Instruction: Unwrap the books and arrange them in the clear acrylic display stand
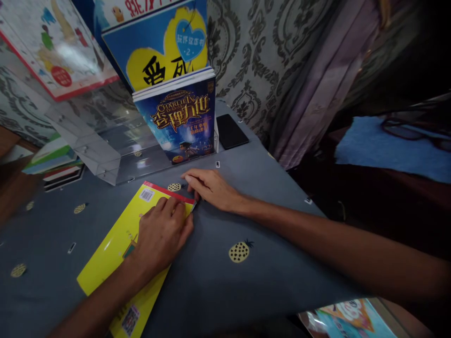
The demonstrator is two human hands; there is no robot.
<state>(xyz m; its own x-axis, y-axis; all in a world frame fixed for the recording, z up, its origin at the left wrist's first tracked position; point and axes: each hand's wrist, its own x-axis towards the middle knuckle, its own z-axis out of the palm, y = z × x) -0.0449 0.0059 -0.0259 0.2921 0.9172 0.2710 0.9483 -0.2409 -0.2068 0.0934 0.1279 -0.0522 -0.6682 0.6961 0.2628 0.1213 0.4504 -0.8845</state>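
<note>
A thin yellow book [112,253] with a red top edge lies flat on the grey tablecloth [218,281] printed with pineapples. My left hand [162,232] rests palm down on the book's upper right part, fingers together and curled at the edge. My right hand [211,188] reaches in from the right and its fingers pinch the book's top right corner. Just behind the hands, a blue book [181,122] stands upright in a clear acrylic stand [109,150].
A black phone [230,131] lies beside the stand. More books stand behind it, and a stack of books [56,164] sits at the left. Curtains hang at the back right. Another colourful book [348,319] shows at the bottom right edge.
</note>
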